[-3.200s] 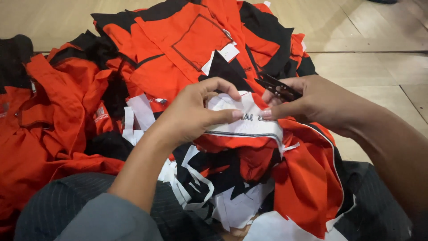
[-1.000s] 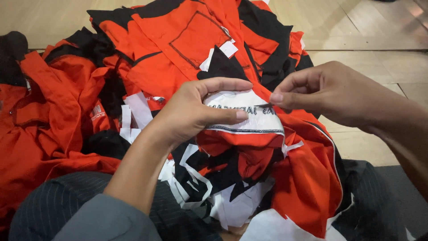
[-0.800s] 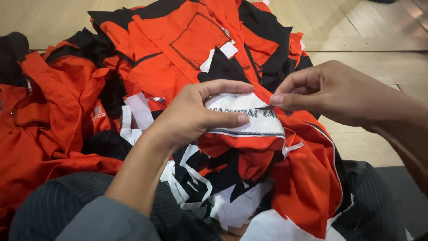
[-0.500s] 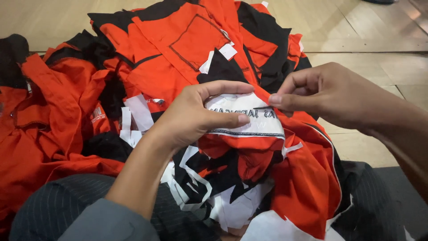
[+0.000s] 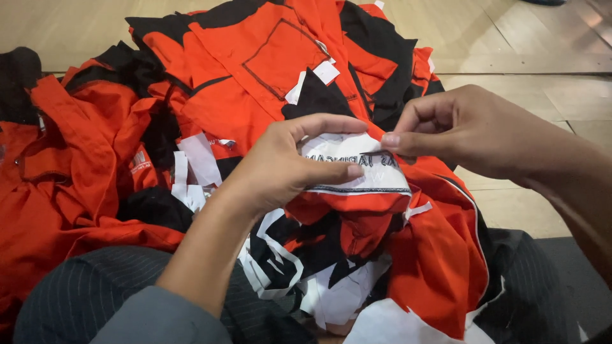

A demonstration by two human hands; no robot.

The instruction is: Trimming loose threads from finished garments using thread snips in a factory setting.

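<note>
i see my left hand curled around a bunched orange, black and white garment that lies across my lap. the thumb presses down on a white panel of the cloth that carries dark lettering, and the fingers arch over its upper edge, so the panel is stretched flat between them. this hand is grasping the fabric firmly.

my right hand sits just to the right of the panel, its thumb and forefinger pinched together at the panel's upper right corner, touching the cloth there. the other fingers are folded in toward the palm. i cannot tell whether something small is caught in the pinch or only the fabric itself.

the garment hangs down over my dark pinstriped trousers, with white strips and black pieces spilling below the held part. behind it, a heap of similar orange and black clothes spreads up and to the left, one piece showing a stitched square outline on its face. the heap rests on a pale wooden floor, which shows at the top and right of the view.
</note>
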